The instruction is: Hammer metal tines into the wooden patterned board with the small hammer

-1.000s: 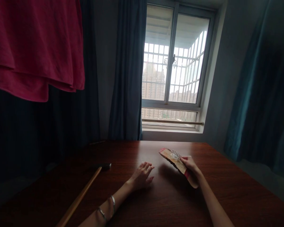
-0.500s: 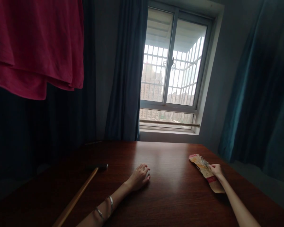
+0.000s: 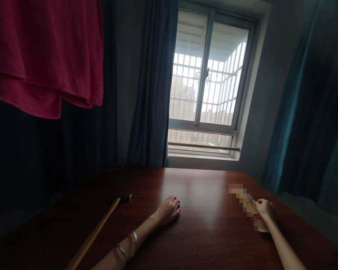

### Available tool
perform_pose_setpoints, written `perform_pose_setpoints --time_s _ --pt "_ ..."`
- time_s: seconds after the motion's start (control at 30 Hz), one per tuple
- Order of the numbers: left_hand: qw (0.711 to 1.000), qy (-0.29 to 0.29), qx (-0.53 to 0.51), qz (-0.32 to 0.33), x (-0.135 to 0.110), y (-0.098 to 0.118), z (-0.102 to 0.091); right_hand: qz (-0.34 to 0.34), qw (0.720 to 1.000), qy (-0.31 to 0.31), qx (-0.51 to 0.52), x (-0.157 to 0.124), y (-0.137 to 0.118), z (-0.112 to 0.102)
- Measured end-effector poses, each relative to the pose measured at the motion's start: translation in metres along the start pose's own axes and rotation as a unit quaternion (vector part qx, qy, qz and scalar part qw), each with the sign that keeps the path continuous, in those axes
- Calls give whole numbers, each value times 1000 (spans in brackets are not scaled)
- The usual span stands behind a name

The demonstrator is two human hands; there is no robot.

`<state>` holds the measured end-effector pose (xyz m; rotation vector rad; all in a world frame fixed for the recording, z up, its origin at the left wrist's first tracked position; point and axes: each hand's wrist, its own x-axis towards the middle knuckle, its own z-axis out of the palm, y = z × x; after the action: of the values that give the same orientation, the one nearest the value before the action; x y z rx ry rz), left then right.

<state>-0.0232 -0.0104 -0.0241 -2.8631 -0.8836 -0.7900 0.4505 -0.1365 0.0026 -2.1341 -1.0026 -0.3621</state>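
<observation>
My left hand rests on the brown wooden table with its fingers loosely bent and a little apart, and two silver bangles circle that forearm. Left of it lies a hammer, its dark head away from me and its wooden handle towards me. At the right, my right hand is closed in a pinch over a flat tan and red packet. Between its fingertips is the end of a row of thin metal pieces that look like nails. The packet is partly blurred and partly covered by the hand.
The table reaches back to a wall with a barred window. Blue curtains hang on both sides. A pink cloth hangs at the upper left.
My right hand has moved slightly to the right over the packet, and less of the metal row shows. My left hand stays in place. The whole view has shifted a little.
</observation>
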Motion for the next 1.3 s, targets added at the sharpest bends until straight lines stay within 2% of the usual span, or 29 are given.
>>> perform_pose_setpoints --time_s 0.1,0.2,0.33,0.43,0.53,0.67,0.73,0.8,0.87,0.93,1.03,1.1,1.17,1.3 --pt "1000 0 -6 1 0 -1 1 -44 999 27 -9 -10 -23 -3" --pt "1000 -5 -4 0 0 -1 2 -118 993 26 -2 -31 -61 10" --pt "1000 -22 3 -12 -1 -2 2 -274 959 -55 41 -82 -118 33" --pt "999 -40 0 -18 -2 -3 2 -347 921 -145 96 -119 -142 41" --pt "998 -56 -4 -26 -3 -3 1 -362 908 -182 104 -139 -147 44" --pt "996 -79 -17 -45 -4 0 -2 -348 912 -191 107 -138 -141 44" --pt "993 -97 -26 -54 -4 0 -5 -353 918 -158 87 -130 -136 41" --pt "991 -112 -33 -60 -5 1 -8 -353 931 -86 43 -116 -126 34" --pt "990 -119 -38 -65 -5 2 -10 -315 949 2 -8 -99 -111 25" --pt "989 -122 -42 -67 -5 2 -10 -232 968 80 -48 -82 -91 17" --pt "989 -121 -49 -71 -5 2 -9 -92 982 147 -69 -63 -60 15" --pt "989 -116 -52 -70 -5 2 -7 0 986 146 -82 -57 -42 21" --pt "990 -111 -54 -67 -5 1 -6 73 987 107 -97 -54 -30 31" --pt "990 -106 -61 -67 -5 1 -5 134 985 4 -112 -55 -19 43"
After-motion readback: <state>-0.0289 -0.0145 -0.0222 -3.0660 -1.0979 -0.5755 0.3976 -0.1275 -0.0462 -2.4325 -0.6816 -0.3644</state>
